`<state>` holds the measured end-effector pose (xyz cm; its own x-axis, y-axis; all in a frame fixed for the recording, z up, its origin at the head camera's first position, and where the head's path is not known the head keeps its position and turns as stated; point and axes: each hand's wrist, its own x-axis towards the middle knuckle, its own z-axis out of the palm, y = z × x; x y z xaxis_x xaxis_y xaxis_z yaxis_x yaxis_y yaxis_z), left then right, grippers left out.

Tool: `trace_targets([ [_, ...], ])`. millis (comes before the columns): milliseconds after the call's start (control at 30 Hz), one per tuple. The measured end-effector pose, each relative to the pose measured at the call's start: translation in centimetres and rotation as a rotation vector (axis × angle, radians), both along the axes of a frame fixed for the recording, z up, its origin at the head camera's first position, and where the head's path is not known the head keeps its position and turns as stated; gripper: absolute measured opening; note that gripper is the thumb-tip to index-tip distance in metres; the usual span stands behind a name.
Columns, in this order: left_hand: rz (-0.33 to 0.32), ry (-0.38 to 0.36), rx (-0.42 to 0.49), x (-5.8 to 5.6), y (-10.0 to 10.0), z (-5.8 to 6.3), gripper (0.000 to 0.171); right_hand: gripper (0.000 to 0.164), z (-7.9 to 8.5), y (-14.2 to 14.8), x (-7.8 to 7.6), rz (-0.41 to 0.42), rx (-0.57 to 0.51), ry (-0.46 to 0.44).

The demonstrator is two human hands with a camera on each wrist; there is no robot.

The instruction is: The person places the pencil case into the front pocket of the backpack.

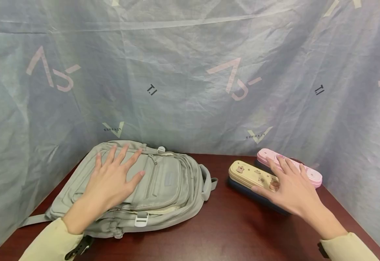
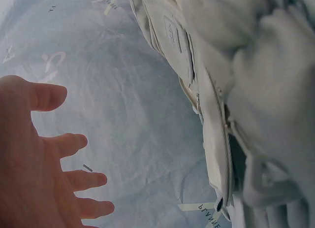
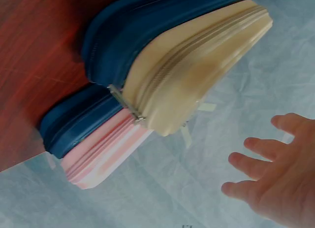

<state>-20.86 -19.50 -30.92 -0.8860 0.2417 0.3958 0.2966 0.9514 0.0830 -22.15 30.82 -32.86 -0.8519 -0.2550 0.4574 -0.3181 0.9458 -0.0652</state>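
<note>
A grey-green backpack (image 1: 168,174) lies flat on the left, its front pocket and zips facing up. Above it hovers my left hand (image 1: 113,181), fingers spread; the left wrist view shows a gap between that hand and the bag. On the right, a yellow pencil case (image 1: 246,173) with small bear pictures rests on a dark blue case (image 1: 250,194). Behind it a pink pencil case (image 1: 312,176) sits on another dark blue case (image 3: 74,119). My right hand (image 1: 292,190), fingers extended, is over the cases and hides part of them. In the right wrist view it stands apart from them.
A dark red-brown table (image 1: 203,239) carries everything. Grey printed sheeting (image 1: 183,72) hangs behind the table and along both sides. A backpack strap (image 1: 34,220) reaches out at the left, and the top handle (image 1: 207,181) points toward the cases.
</note>
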Motion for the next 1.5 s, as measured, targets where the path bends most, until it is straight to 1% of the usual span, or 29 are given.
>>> trace_targets([
  [167,-0.025,0.029,0.016,1.0,0.0,-0.2,0.068,0.11,-0.2,0.9,0.4,-0.001,-0.027,-0.036],
  [300,-0.037,0.037,0.021,1.7,0.0,-0.5,0.068,0.111,-0.5,1.6,0.6,0.001,-0.033,-0.057],
  [533,-0.046,0.031,0.017,2.6,0.1,-1.1,0.067,0.108,-1.2,2.7,0.8,0.054,-0.021,-0.02],
  [733,-0.057,0.024,0.008,2.9,0.4,-1.8,0.067,0.113,-1.7,3.7,1.0,0.069,-0.03,-0.021],
  [867,-0.075,0.038,0.0,3.1,0.6,-2.5,0.068,0.115,-2.1,4.5,1.1,0.08,-0.033,-0.015],
  [1033,-0.114,0.059,-0.026,3.1,1.2,-3.7,0.071,0.109,-2.8,5.5,0.9,0.113,-0.043,0.003],
  [1167,-0.141,0.048,-0.045,3.2,1.5,-4.8,0.072,0.107,-3.2,6.2,0.7,0.154,-0.087,0.018],
  [1267,-0.163,0.042,-0.053,3.3,1.8,-5.4,0.073,0.106,-3.5,6.7,0.7,0.18,-0.132,0.009],
  [1367,-0.184,0.046,-0.062,3.4,2.1,-6.0,0.073,0.102,-3.7,7.1,0.5,0.201,-0.163,0.002],
  [1500,-0.198,0.042,-0.083,3.6,2.4,-6.4,0.07,0.099,-4.2,7.6,0.2,0.227,-0.174,0.007],
])
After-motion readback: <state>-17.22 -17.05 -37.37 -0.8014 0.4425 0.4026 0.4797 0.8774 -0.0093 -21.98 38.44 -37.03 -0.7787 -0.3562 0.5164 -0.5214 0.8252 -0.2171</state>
